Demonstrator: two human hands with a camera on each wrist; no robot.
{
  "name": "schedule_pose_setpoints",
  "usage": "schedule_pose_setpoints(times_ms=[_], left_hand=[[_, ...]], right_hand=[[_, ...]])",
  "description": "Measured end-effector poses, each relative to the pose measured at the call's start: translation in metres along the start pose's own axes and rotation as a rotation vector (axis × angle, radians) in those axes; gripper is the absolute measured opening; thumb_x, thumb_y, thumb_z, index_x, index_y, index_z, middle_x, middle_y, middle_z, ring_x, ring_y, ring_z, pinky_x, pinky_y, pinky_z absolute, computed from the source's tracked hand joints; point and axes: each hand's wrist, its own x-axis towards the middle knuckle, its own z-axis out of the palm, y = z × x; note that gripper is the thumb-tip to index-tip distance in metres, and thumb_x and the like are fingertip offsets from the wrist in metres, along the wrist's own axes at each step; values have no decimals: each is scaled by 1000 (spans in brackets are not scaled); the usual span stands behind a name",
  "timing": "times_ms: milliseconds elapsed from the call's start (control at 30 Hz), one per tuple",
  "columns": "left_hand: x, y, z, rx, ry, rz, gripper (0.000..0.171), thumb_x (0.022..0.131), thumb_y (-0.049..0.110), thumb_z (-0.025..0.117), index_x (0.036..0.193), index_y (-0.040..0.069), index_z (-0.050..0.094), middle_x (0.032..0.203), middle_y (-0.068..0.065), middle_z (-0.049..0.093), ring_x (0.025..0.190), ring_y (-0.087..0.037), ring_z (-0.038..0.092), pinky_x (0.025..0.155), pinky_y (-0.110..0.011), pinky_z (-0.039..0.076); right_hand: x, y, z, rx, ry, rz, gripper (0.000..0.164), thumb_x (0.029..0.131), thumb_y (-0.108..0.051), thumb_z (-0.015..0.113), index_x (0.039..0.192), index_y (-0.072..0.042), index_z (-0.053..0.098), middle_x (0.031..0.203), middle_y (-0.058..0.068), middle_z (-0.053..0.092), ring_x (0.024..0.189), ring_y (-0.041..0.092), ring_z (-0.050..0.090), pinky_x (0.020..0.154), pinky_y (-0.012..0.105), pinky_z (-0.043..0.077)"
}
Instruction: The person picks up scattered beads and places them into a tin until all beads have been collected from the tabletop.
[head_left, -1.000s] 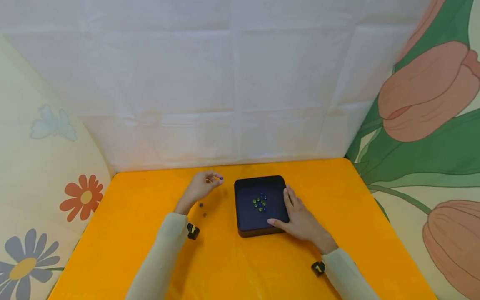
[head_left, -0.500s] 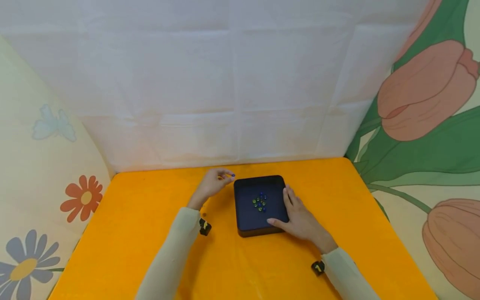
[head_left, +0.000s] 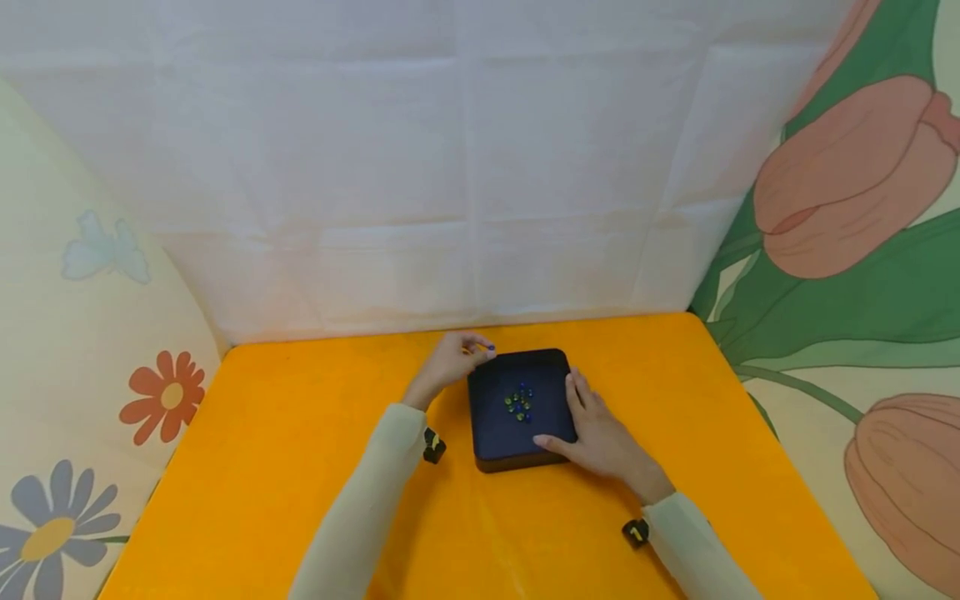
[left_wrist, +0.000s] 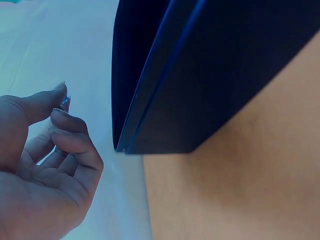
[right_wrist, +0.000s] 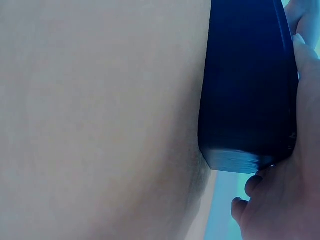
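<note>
In the head view my left hand (head_left: 450, 360) pinches a small blue marble (head_left: 491, 347) between thumb and fingertips, above the far left corner of a square black tray (head_left: 489, 450). The left wrist view shows the marble (left_wrist: 66, 100) glinting at the thumb tip, the other fingers curled beneath it. Inside the tray, several blue and green marbles (head_left: 519, 403) lie clustered near the middle. My right hand (head_left: 603, 439) holds the tray at its near right side, thumb over the rim and fingers along the right wall. Those fingertips (right_wrist: 253, 185) show beside the tray corner in the right wrist view.
A yellow-orange cloth covers the table (head_left: 285, 433). Behind the table's far edge hangs a white sheet (head_left: 360, 183). Flower-printed panels stand at the left (head_left: 82, 350) and right (head_left: 847, 317). The left sleeve (head_left: 367, 500) hides part of the table.
My left hand has moved right with the blue marble, from beside the tray to over its far left corner. Two small marbles on the table have become hidden behind the left arm. The right hand stays put.
</note>
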Motion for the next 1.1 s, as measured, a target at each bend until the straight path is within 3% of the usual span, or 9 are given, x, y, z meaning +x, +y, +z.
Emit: schedule_pose_setpoints(times_ms=[300, 533, 767, 1100], left_hand=[[13, 10, 17, 26, -8, 19, 25, 102, 30, 71, 120, 13, 76, 106, -10, 70, 80, -22, 60, 69, -29, 49], [20, 16, 31, 3, -26, 43, 24, 102, 28, 72, 118, 11, 77, 105, -11, 70, 87, -29, 66, 71, -29, 52], [29, 25, 42, 17, -10, 64, 23, 101, 28, 72, 117, 12, 78, 105, -11, 70, 84, -20, 62, 73, -28, 51], [37, 28, 60, 56, -66, 49, 21, 100, 28, 73, 115, 13, 80, 100, -9, 71, 77, -17, 60, 68, -26, 49]], right_hand=[[1, 1, 3, -2, 3, 0, 120, 92, -81, 55, 169, -5, 2, 178, 14, -6, 161, 49, 18, 124, 66, 29], [3, 3, 3, 9, -5, -3, 121, 91, -82, 56, 169, -6, 2, 178, 12, -8, 161, 48, 17, 125, 66, 28], [3, 5, 4, 15, 11, -17, 121, 91, -82, 56, 169, -7, 2, 178, 11, -7, 162, 46, 17, 125, 65, 29], [2, 5, 3, 17, 17, -19, 120, 92, -80, 57, 169, -6, 3, 178, 14, -6, 161, 48, 18, 124, 67, 29]])
